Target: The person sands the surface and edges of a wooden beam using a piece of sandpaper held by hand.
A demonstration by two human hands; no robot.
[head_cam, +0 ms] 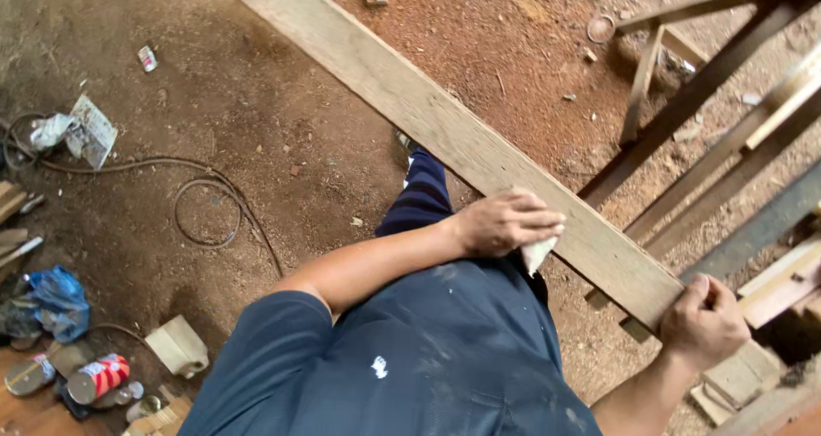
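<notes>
While the left hand point(505, 222) presses a folded sandpaper scrap point(537, 252) flat against the long wooden plank point(445, 132), the right hand point(703, 323) curls closed round its near end; the plank's far end runs out of frame.

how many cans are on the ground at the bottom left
2 clear ones: a red and white can lying on its side, and a silvery can just left of it. More may be hidden in the clutter beside the blue bag.

plank point(445, 128) on frame point(727, 137); cable point(205, 205), cans point(94, 378) on ground left
</notes>
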